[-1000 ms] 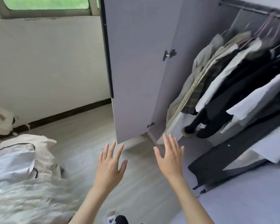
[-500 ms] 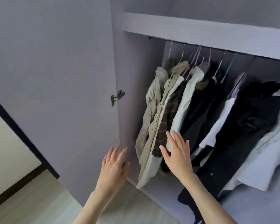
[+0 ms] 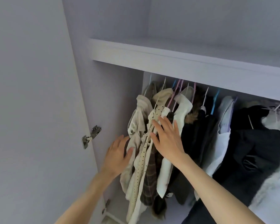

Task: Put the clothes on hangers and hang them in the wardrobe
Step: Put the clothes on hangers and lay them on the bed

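Reaching in with nothing held, left hand and right hand spread flat against hung clothes; wardrobe already crowded.

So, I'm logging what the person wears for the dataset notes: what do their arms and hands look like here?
Both forearms are bare as far as the frame shows, with no sleeves in view. The left hand and the right hand have no gloves, and no rings, watch or bracelet can be seen. Nails look short and unpainted.
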Motion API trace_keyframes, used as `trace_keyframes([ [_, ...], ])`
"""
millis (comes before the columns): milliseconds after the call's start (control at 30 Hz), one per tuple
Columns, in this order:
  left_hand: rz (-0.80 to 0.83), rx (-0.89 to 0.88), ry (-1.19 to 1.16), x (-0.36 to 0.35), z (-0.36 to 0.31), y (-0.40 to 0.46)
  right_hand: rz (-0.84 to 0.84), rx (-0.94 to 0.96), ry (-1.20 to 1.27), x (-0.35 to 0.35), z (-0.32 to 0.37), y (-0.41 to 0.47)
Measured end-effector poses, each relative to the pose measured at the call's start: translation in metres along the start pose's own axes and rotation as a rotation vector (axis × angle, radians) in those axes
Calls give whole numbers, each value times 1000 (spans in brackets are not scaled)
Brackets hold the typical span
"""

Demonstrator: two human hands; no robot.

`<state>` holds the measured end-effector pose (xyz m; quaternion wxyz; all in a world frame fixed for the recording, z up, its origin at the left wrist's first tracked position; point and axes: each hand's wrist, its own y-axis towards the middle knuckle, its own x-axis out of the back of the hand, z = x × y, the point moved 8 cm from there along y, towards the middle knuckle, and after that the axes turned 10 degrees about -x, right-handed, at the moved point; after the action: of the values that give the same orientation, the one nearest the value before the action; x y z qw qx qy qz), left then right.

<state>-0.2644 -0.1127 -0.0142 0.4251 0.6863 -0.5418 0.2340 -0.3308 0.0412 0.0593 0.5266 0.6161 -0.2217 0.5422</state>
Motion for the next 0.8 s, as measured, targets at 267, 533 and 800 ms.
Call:
trace_keyframes([
  [267, -16, 65, -109, 0, -1, 122, -40, -25, -81, -24, -35, 37],
  [533, 71, 183, 77, -20, 11, 176, -115, 12, -60, -23, -49, 30],
  [800, -169, 66, -105, 10, -3, 193, -114, 19, -6, -27, -47, 33],
])
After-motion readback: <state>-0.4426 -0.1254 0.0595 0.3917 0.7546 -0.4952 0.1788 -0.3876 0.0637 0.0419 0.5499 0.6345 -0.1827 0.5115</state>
